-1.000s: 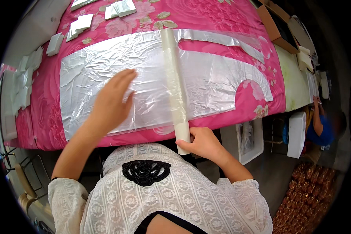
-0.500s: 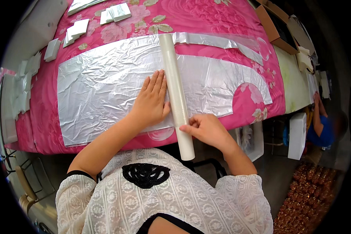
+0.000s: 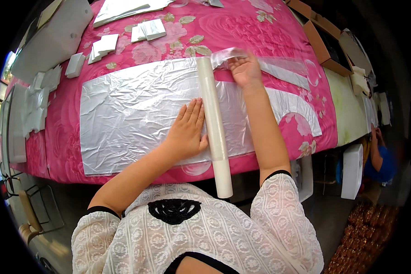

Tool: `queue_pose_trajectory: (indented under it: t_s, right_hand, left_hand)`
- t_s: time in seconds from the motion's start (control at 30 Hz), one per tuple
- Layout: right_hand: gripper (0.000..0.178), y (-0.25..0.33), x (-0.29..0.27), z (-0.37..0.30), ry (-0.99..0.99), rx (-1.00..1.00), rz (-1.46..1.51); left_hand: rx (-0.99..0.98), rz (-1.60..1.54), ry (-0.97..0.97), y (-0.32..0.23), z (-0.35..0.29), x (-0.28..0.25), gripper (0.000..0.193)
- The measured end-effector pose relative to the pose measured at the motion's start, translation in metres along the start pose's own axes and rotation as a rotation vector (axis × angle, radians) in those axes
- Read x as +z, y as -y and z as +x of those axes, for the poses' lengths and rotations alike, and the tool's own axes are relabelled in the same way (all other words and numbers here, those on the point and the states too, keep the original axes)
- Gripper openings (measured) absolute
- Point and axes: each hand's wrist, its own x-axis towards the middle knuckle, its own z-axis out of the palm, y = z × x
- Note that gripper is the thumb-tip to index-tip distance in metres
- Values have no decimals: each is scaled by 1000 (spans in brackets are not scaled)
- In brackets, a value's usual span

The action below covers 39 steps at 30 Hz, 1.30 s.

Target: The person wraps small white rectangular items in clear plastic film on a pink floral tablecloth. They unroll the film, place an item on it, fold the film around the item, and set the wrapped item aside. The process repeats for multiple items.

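My left hand (image 3: 187, 130) lies flat, fingers stretched, on a wrinkled, shiny silver-white plastic sheet (image 3: 128, 114), right beside a long pale roll (image 3: 213, 123). The roll lies across the sheet, its near end sticking out past the table edge toward me. At the far side my right hand (image 3: 245, 71) is closed on a narrow strip of the plastic (image 3: 223, 55), which is lifted and bent over near the roll's far end. The right fingertips are somewhat blurred. To the right of the roll, part of the sheet has a curved cutout, partly covered by my right forearm.
A pink flowered cloth (image 3: 214, 32) covers the table. Small white packets (image 3: 148, 30) lie at the far left, and a white stack (image 3: 36, 107) stands along the left side. An open cardboard box (image 3: 324, 45) sits far right. Beyond the right edge, a person in blue (image 3: 378, 162) is visible.
My right hand has left the roll's near end, reached to the far side and lifted the strip there. My left hand stays flat by the roll. The view has shifted slightly.
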Motion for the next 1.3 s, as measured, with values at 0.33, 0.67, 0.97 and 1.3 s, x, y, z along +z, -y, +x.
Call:
queue_pose_trajectory:
  t_s: [0.33, 0.67, 0.97, 1.3]
  right_hand:
    - [32, 22, 117, -81, 370, -728, -508]
    - [63, -262, 148, -174, 1169, -321, -1573]
    - [31, -56, 59, -158, 986, -904, -1484]
    - [50, -68, 27, -160, 1263, -782, -1811]
  left_hand:
    - [-24, -20, -17, -2, -3, -3, 74]
    - [51, 85, 11, 4, -3, 11, 77]
    - [10, -161, -44, 3, -7, -5, 73]
    - [-178, -408, -319, 50, -109, -81, 63]
